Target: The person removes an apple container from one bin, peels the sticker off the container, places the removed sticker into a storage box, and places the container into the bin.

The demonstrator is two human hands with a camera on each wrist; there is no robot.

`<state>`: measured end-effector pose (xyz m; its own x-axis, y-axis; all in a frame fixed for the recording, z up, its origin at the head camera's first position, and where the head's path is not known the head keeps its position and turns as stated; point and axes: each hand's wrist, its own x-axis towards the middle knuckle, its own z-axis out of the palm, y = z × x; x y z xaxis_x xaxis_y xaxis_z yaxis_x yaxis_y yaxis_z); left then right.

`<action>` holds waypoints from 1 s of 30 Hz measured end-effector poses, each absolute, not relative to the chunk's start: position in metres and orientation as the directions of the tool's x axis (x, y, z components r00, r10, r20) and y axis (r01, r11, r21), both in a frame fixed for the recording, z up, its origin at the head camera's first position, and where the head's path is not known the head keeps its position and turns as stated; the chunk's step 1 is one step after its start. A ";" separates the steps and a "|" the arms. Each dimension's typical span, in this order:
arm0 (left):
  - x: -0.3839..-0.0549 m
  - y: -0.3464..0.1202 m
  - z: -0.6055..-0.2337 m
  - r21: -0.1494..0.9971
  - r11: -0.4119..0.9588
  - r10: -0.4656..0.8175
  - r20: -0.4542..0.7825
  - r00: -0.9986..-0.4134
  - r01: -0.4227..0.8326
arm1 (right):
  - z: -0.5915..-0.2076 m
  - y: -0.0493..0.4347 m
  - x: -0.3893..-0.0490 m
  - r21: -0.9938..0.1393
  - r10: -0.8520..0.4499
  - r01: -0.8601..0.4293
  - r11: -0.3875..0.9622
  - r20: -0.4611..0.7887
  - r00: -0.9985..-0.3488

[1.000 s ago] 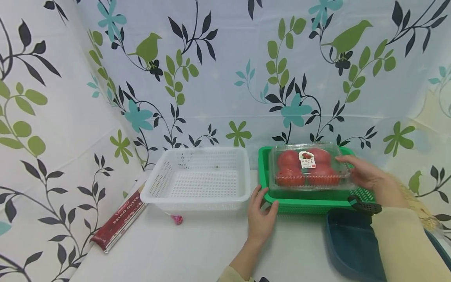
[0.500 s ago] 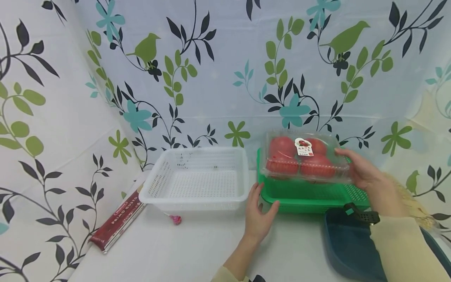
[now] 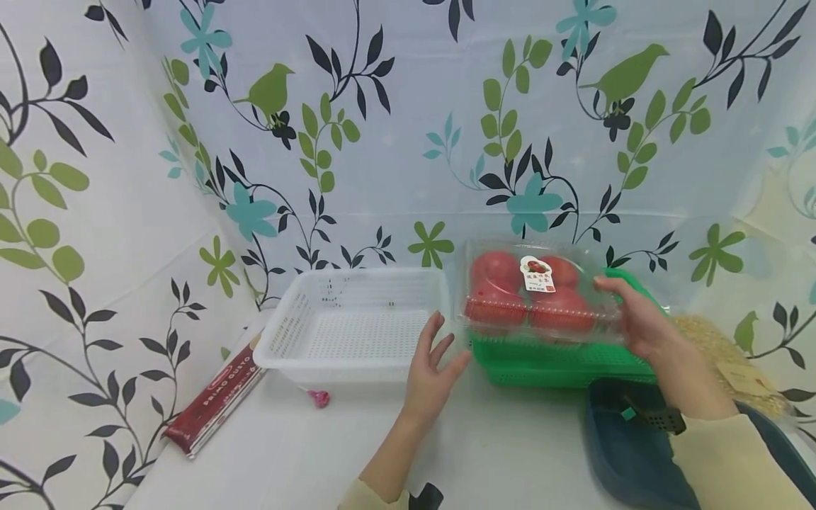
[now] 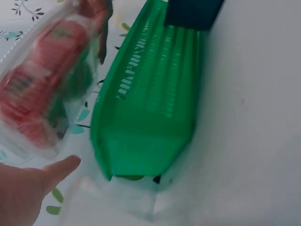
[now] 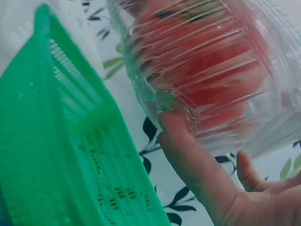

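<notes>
A clear plastic box of red tomatoes (image 3: 497,304) with a white label hangs above the green basket (image 3: 548,370). My right hand (image 3: 653,329) grips the box by its right end; the right wrist view shows a finger along the ribbed plastic of the box (image 5: 202,70). In the head view my left hand (image 3: 427,382), fingers spread and holding nothing, overlaps the right front corner of the white basket (image 3: 357,373). The left wrist view shows part of this hand (image 4: 37,186) close below the box, beside the green basket (image 4: 141,150).
A dark blue bin (image 3: 612,453) stands at the front right, under the right forearm. Behind it lies a bag of pale yellow food (image 3: 733,361). On the left are a red PRIMO GUSTO packet (image 3: 217,397) and a small pink lollipop (image 3: 320,399).
My right hand has raised the tomato box out of the green basket and carried it left. My left hand has come off the green basket's rim and shifted left to the white basket.
</notes>
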<state>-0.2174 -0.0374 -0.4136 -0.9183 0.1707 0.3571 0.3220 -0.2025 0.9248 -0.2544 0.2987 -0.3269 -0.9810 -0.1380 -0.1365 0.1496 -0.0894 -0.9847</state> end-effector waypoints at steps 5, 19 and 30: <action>-0.220 -0.060 -0.401 0.931 -0.226 0.255 0.340 -0.905 0.286 | -0.328 0.287 -0.241 -0.987 -0.156 0.150 -0.066 -0.138 -0.978; -0.223 -0.104 -0.399 0.942 -0.272 0.427 0.301 -0.853 0.196 | -0.346 0.255 -0.214 -0.992 -0.231 0.101 -0.077 -0.081 -0.970; -0.220 -0.142 -0.407 0.950 -0.242 0.566 0.304 -0.767 0.198 | -0.366 0.226 -0.188 -0.993 -0.261 0.045 -0.109 -0.015 -0.965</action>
